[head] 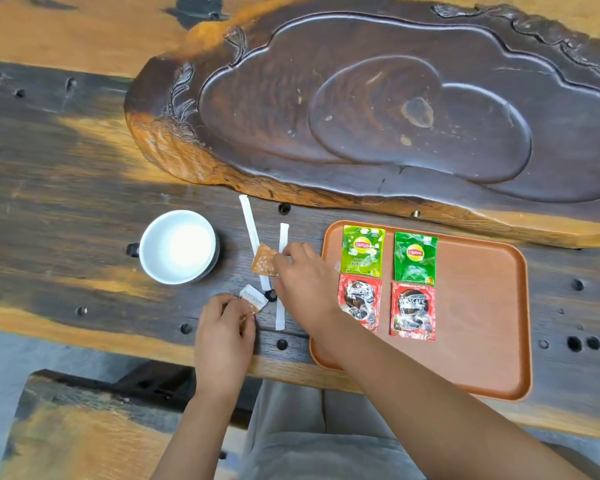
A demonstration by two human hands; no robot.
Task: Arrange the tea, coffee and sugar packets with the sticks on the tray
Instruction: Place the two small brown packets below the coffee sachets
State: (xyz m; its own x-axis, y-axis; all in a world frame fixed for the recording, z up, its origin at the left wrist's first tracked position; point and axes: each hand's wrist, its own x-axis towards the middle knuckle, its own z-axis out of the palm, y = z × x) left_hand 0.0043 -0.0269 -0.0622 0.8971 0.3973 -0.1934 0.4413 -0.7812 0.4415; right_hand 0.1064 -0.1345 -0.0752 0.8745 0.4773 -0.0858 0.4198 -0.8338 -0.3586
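Observation:
An orange-brown tray [482, 306] lies at the right. On its left part sit two green Lipton tea packets [362, 250] [415, 258] above two red Nescafe coffee packets [360, 299] [413, 310]. Left of the tray, two white wrapped sticks [249, 223] [280, 306] lie on the table. My right hand [303, 282] pinches a brown sugar packet [263, 261] above the sticks. My left hand [224, 330] holds a white-and-brown sugar packet [253, 299] just off the table.
A white cup [177, 247] stands left of the sticks. A large carved dark wooden tea board [378, 109] fills the back. The table [66, 202] has several small holes, and its front edge runs just under my hands. A bench is below.

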